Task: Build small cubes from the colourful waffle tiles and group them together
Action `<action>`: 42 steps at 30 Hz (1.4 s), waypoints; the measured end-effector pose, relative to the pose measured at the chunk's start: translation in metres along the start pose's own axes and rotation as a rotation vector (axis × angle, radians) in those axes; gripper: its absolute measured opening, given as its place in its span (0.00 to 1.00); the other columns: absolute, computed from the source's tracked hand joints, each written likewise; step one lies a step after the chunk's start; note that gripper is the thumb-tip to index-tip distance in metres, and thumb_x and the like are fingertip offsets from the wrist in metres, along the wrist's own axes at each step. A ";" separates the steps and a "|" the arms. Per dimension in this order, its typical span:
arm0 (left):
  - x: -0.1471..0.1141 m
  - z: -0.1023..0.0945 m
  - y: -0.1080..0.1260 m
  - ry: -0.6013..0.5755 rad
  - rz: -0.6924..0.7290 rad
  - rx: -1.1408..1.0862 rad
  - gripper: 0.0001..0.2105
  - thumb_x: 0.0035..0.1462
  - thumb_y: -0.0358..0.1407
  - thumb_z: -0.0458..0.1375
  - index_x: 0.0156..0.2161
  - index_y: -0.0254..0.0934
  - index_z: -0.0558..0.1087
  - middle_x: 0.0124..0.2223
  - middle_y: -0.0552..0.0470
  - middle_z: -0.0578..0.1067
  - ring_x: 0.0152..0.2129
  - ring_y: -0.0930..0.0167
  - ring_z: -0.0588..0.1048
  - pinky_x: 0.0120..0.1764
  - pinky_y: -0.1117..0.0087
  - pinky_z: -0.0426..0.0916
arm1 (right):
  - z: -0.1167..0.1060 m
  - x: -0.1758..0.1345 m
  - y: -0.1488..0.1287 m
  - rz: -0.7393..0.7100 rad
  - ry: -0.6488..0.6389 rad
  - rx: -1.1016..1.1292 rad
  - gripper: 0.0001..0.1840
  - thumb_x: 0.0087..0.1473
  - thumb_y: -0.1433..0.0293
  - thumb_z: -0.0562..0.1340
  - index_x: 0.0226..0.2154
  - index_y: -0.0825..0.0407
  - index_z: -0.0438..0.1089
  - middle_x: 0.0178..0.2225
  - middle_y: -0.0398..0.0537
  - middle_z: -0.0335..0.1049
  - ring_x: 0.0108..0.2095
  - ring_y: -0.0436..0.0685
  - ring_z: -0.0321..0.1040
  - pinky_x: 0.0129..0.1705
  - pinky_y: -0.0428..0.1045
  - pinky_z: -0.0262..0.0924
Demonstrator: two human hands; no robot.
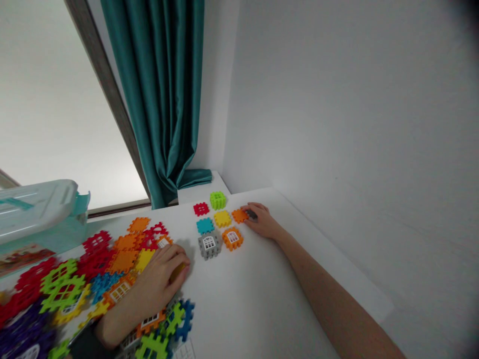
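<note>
My left hand is over the right edge of the loose pile, fingers curled round a yellow building tile that shows only in part. My right hand is at the back of the table, with its fingers closed over a dark grey piece, mostly hidden under them. An orange tile lies flat right beside those fingertips. Around it are a yellow tile, a blue tile, a red tile, a green block, a grey block and an orange block with white windows.
Many notched tiles are heaped at the left, among them red tiles, green tiles and purple tiles. Behind them stands a lidded plastic box. A teal curtain hangs behind; a white wall borders the right.
</note>
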State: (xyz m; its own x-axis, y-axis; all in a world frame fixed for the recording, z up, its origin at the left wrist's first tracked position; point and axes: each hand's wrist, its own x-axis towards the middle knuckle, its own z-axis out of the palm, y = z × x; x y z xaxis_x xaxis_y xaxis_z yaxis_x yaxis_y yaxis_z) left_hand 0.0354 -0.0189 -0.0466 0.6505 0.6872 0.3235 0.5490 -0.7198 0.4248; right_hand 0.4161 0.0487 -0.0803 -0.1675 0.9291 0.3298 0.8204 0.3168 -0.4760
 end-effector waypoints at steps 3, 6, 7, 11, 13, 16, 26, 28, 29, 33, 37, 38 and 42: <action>0.000 0.000 -0.001 0.003 -0.001 0.001 0.09 0.65 0.36 0.52 0.38 0.40 0.74 0.41 0.47 0.76 0.38 0.63 0.75 0.41 0.64 0.70 | 0.000 0.000 0.000 0.001 -0.004 -0.002 0.21 0.52 0.68 0.64 0.51 0.46 0.72 0.54 0.52 0.72 0.60 0.64 0.62 0.65 0.66 0.50; 0.000 0.001 -0.001 0.008 -0.003 -0.001 0.09 0.65 0.37 0.52 0.38 0.40 0.75 0.41 0.46 0.76 0.38 0.63 0.75 0.41 0.64 0.70 | 0.000 0.000 0.000 0.000 -0.008 -0.004 0.22 0.52 0.68 0.65 0.51 0.46 0.72 0.55 0.53 0.72 0.60 0.63 0.62 0.64 0.65 0.50; 0.001 0.001 -0.001 0.010 -0.004 -0.001 0.09 0.65 0.37 0.52 0.38 0.40 0.75 0.41 0.46 0.76 0.38 0.63 0.75 0.41 0.64 0.71 | 0.000 0.000 0.000 0.001 -0.009 -0.004 0.22 0.52 0.68 0.64 0.51 0.46 0.72 0.55 0.52 0.72 0.60 0.63 0.63 0.64 0.65 0.50; 0.001 -0.001 0.002 0.007 -0.008 -0.002 0.09 0.66 0.37 0.52 0.39 0.41 0.75 0.41 0.47 0.76 0.38 0.63 0.75 0.41 0.64 0.71 | 0.000 0.000 0.000 0.004 -0.009 -0.006 0.22 0.52 0.68 0.64 0.51 0.46 0.72 0.55 0.52 0.72 0.60 0.63 0.63 0.64 0.65 0.51; 0.001 -0.003 0.004 -0.008 -0.017 0.003 0.09 0.66 0.36 0.52 0.39 0.40 0.75 0.41 0.47 0.76 0.39 0.63 0.75 0.43 0.63 0.70 | 0.000 0.000 0.000 0.006 -0.008 -0.007 0.22 0.52 0.68 0.64 0.51 0.46 0.72 0.54 0.52 0.73 0.59 0.64 0.63 0.64 0.65 0.51; 0.001 -0.004 0.006 -0.027 -0.026 0.011 0.09 0.66 0.36 0.52 0.39 0.40 0.75 0.41 0.47 0.76 0.39 0.63 0.75 0.43 0.62 0.70 | 0.000 0.001 0.000 0.007 -0.007 -0.009 0.22 0.52 0.68 0.64 0.51 0.46 0.72 0.54 0.52 0.73 0.59 0.64 0.64 0.64 0.65 0.51; 0.001 -0.002 0.003 -0.043 -0.025 0.016 0.10 0.67 0.37 0.51 0.40 0.39 0.74 0.42 0.46 0.75 0.39 0.62 0.74 0.43 0.62 0.70 | 0.002 0.000 0.002 0.004 0.025 -0.021 0.20 0.51 0.68 0.63 0.48 0.49 0.72 0.51 0.53 0.74 0.56 0.64 0.66 0.62 0.64 0.54; 0.000 -0.002 0.002 -0.045 -0.025 0.016 0.10 0.67 0.37 0.51 0.40 0.39 0.74 0.42 0.46 0.75 0.40 0.62 0.74 0.44 0.62 0.69 | 0.002 0.000 0.003 0.001 0.031 -0.023 0.19 0.51 0.68 0.64 0.47 0.49 0.72 0.50 0.53 0.75 0.55 0.65 0.67 0.61 0.63 0.55; 0.000 -0.002 0.002 -0.046 -0.028 0.015 0.10 0.67 0.36 0.51 0.40 0.39 0.74 0.42 0.46 0.75 0.40 0.62 0.74 0.44 0.62 0.69 | 0.002 0.000 0.003 -0.003 0.032 -0.023 0.18 0.51 0.68 0.64 0.46 0.49 0.73 0.50 0.53 0.75 0.55 0.65 0.67 0.61 0.63 0.56; 0.001 -0.004 0.005 -0.058 -0.046 0.012 0.10 0.67 0.36 0.51 0.39 0.39 0.74 0.42 0.46 0.75 0.40 0.62 0.74 0.44 0.62 0.69 | 0.002 -0.001 0.002 -0.021 0.033 -0.024 0.16 0.51 0.69 0.63 0.45 0.47 0.73 0.49 0.51 0.75 0.55 0.65 0.67 0.61 0.63 0.55; 0.003 -0.006 0.007 -0.065 -0.051 0.016 0.10 0.67 0.37 0.51 0.39 0.39 0.74 0.42 0.46 0.75 0.41 0.63 0.74 0.45 0.62 0.69 | 0.002 -0.001 0.002 -0.029 0.039 -0.023 0.16 0.51 0.69 0.63 0.44 0.47 0.74 0.49 0.51 0.75 0.55 0.65 0.66 0.61 0.63 0.54; 0.003 -0.006 0.008 -0.065 -0.048 0.016 0.10 0.67 0.37 0.51 0.39 0.39 0.74 0.42 0.46 0.75 0.40 0.63 0.74 0.45 0.62 0.69 | 0.002 -0.001 0.003 -0.030 0.041 -0.023 0.16 0.51 0.69 0.63 0.44 0.47 0.74 0.49 0.51 0.75 0.55 0.65 0.66 0.61 0.63 0.54; 0.002 -0.005 0.007 -0.058 -0.043 0.019 0.10 0.67 0.37 0.50 0.40 0.39 0.74 0.42 0.46 0.75 0.40 0.62 0.74 0.44 0.62 0.69 | 0.003 -0.001 0.004 -0.030 0.049 -0.022 0.16 0.51 0.69 0.64 0.45 0.47 0.74 0.49 0.52 0.75 0.55 0.65 0.66 0.61 0.64 0.54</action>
State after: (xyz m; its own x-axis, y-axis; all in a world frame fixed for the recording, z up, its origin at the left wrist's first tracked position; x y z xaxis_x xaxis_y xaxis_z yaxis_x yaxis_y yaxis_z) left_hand 0.0379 -0.0222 -0.0390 0.6547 0.7113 0.2556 0.5868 -0.6915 0.4213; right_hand 0.4178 0.0494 -0.0846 -0.1655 0.9086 0.3834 0.8276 0.3394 -0.4471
